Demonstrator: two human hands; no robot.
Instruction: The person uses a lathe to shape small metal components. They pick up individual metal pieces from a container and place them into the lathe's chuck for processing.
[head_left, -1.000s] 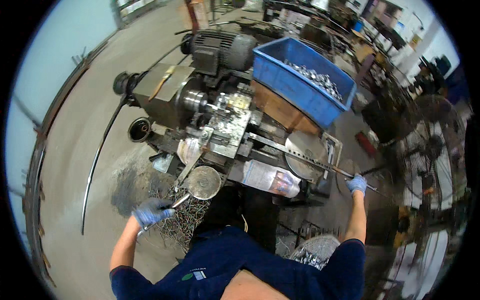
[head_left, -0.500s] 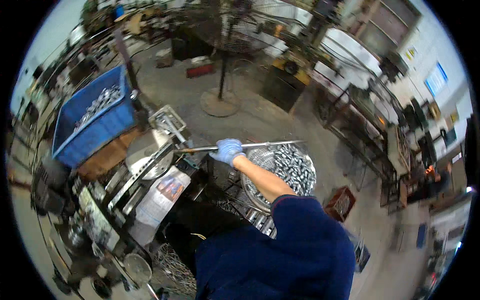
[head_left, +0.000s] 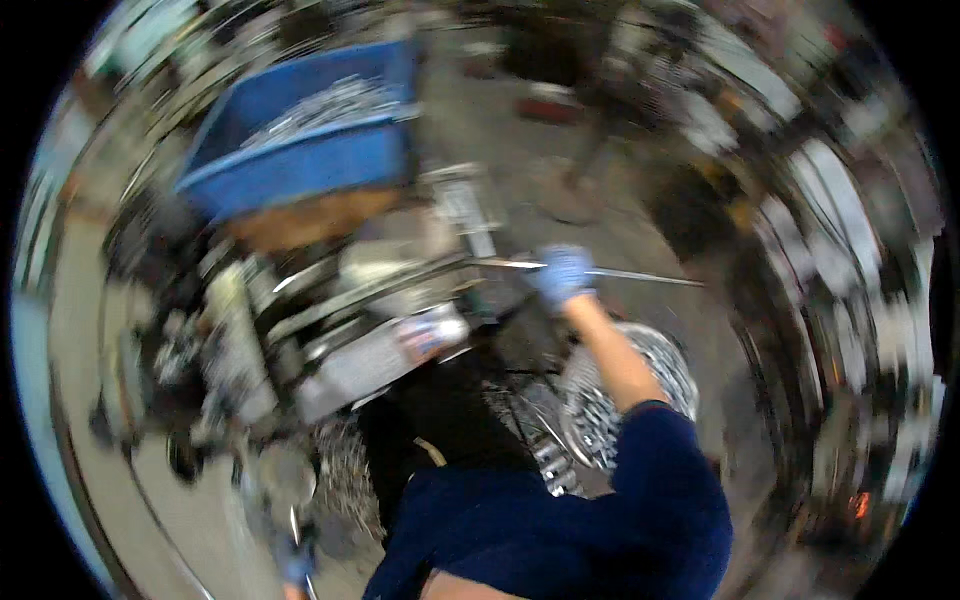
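Observation:
My right hand (head_left: pixel 563 277), in a blue glove, is closed around a long metal bar (head_left: pixel 645 277) that reaches right from the bench machine (head_left: pixel 370 295). At the lower left edge my left hand (head_left: pixel 293 560), also gloved in blue, is blurred. It appears closed around a thin metal rod (head_left: pixel 295 522), which shows above and below the glove. Below my right forearm stands a round basket (head_left: pixel 690 385) heaped with shiny small metal parts (head_left: pixel 598 415). A printed sheet or bag (head_left: pixel 375 365) lies on the bench in front of the machine.
A blue bin (head_left: pixel 300 165) of metal pieces stands behind the machine at the far left. Many thin metal pieces (head_left: pixel 345 475) lie piled below the bench. A red box (head_left: pixel 548 108) sits on the floor farther back. Benches and equipment line the right side, badly blurred.
My view has swung left, so the bin, machine and basket sit farther right. My left hand has come into view with the rod. The right hand keeps its hold on the bar.

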